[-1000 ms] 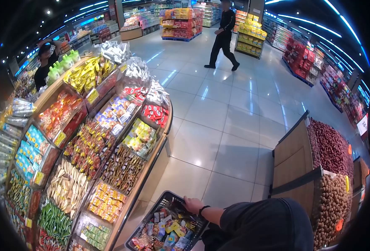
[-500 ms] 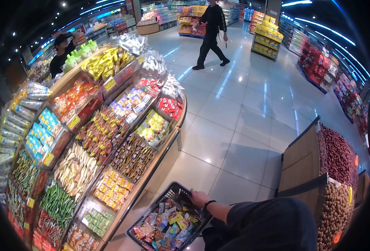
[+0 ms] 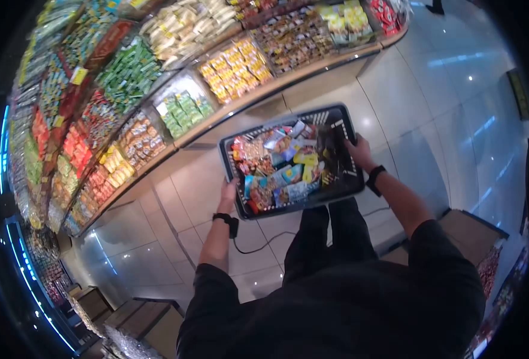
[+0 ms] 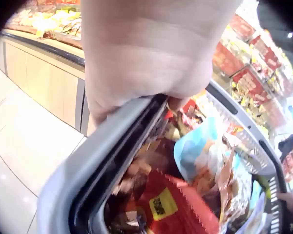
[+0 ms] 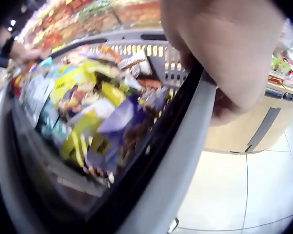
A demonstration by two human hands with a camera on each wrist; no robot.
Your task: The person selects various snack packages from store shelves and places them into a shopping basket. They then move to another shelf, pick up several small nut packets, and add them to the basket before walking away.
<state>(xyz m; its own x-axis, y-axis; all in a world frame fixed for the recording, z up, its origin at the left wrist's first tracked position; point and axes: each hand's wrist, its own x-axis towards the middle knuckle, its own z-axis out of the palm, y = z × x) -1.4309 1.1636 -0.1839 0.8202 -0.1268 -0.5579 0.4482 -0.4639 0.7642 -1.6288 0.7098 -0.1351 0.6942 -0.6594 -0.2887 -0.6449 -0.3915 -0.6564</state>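
A dark grey plastic shopping basket [image 3: 339, 163] is held level in front of the body, with the floor beneath it. It carries many snack packets [image 3: 288, 158] in mixed colours. My left hand [image 3: 228, 192] grips the rim at its left end; in the left wrist view the fingers curl over the grey edge. At the opposite end my right hand [image 3: 359, 152] holds the rim, fingers wrapped round it in the right wrist view. A red packet [image 4: 173, 209] with a yellow label lies near the left hand. Close to the right hand lies a purple packet [image 5: 119, 119].
Ahead and to the left runs a curved display stand [image 3: 264, 90] with compartments of wrapped snacks. Glossy tiled floor [image 3: 396, 107] spreads to the right. Wooden bins [image 3: 471, 236] stand behind on both sides. A black cable [image 3: 264, 244] hangs from the left wrist band.
The head view has tipped down and turned left. The basket now shows whole, in front of the body, with the left hand in sight on its rim. The walking person has almost left the view.
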